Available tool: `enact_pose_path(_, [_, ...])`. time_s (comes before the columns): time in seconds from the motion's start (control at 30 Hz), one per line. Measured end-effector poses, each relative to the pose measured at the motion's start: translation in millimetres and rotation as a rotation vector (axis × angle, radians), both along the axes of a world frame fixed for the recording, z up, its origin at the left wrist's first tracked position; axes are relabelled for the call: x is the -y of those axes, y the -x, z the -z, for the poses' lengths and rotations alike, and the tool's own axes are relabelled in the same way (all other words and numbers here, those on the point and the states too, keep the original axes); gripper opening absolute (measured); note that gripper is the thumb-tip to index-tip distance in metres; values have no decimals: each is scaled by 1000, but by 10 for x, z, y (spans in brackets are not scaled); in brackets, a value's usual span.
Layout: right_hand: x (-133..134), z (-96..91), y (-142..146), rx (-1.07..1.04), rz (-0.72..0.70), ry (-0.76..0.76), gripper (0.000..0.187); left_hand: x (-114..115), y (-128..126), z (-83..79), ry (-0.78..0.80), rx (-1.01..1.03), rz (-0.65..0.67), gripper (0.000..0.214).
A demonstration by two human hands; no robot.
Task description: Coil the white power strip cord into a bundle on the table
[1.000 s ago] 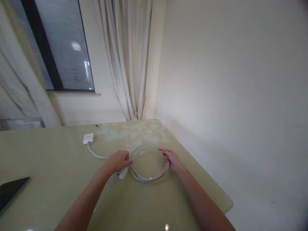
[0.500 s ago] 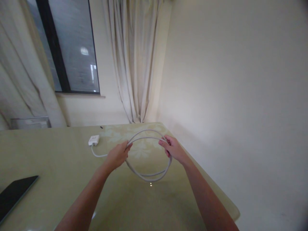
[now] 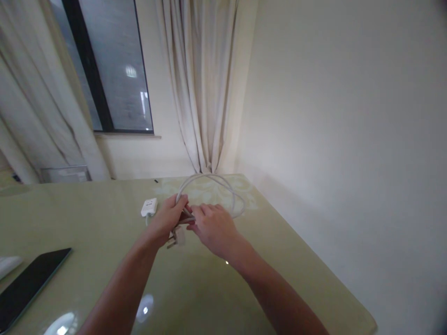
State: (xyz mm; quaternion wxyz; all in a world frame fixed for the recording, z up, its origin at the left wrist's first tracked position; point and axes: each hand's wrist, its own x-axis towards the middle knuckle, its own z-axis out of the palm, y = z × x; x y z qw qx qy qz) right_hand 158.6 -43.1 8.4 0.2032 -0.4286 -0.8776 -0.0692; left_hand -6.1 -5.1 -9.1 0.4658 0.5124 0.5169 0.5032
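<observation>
A pale grey extension cord [image 3: 227, 186] is looped above the table in front of me. My left hand [image 3: 166, 217] is closed around the cord at the left side of the loops. Close beside it, my right hand [image 3: 215, 229] has its fingers bent over the cord, gripping a stretch between the two hands. A white plug [image 3: 179, 235] with metal prongs hangs just below my left fingers. The cord's white socket block [image 3: 149, 206] rests on the table, left of my left hand. Parts of the cord are hidden by my fingers.
A black flat tablet-like device [image 3: 33, 284] lies at the lower left, with part of a white object [image 3: 9, 265] beside it. A tiny dark item [image 3: 156, 181] is near the far edge of the glossy table [image 3: 115, 218]. A wall [image 3: 331, 139] borders the right; curtains [image 3: 206, 83] hang behind.
My right hand has moved left, close to my left hand. The round coil has become uneven loops reaching away and right. The plug now shows below my left hand. The view has shifted slightly left.
</observation>
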Motion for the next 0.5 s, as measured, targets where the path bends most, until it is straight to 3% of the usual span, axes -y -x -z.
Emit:
enact_pose_path(0.1, [-76, 67, -19, 15, -1, 78, 38, 49, -31, -26, 27, 163, 70, 51])
enact_pose_path(0.2, [-141, 64, -76, -50, -12, 170, 38, 65, -62, -20, 20, 116, 86, 57])
enact_pose_path(0.33, [-192, 27, -125, -139, -17, 274, 32, 62, -74, -30, -123, -218, -9, 57])
enact_pose_path(0.5, [-243, 15, -137, -326, 21, 318, 35, 136, -119, -119, -217, -790, -111, 34])
